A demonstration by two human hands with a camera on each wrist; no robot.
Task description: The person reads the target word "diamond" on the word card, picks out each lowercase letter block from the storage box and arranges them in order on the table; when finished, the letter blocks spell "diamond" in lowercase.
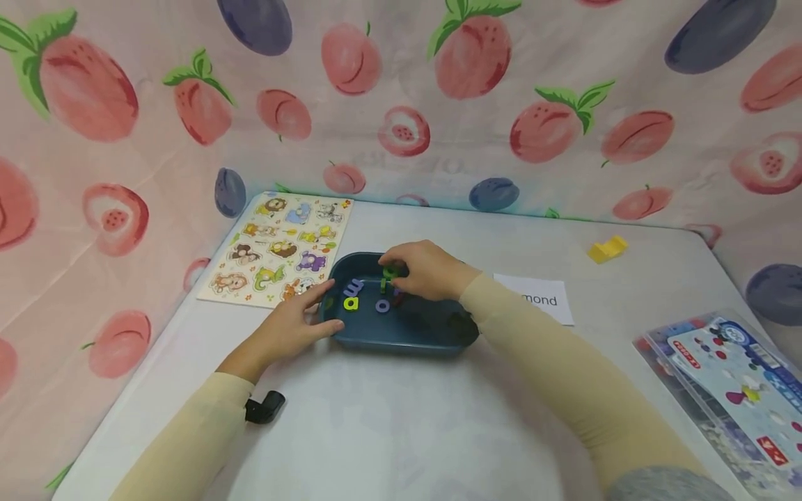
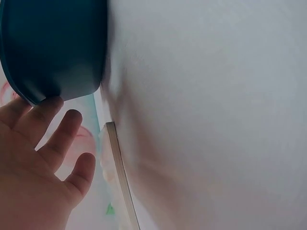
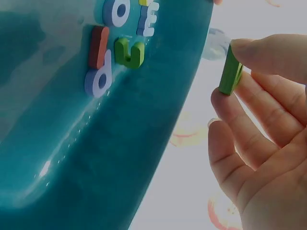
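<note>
Pinched a thick green piece (image 3: pixel 230 74) in right grip (image 1: pixel 429 268), near far edge of blue tray (image 1: pixel 404 347); rested loosely spread left grip (image 1: pixel 292 325) against left edge.

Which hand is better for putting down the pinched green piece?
Probably the right hand: it already pinches the green piece. The left hand touches the left end of the tray and holds no piece, so using it would need a handover.

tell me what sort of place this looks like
Probably a tabletop set up for children's play or spelling practice: colourful letters in a blue tray, an animal puzzle board, and a fruit-print sheet as backdrop.
</note>
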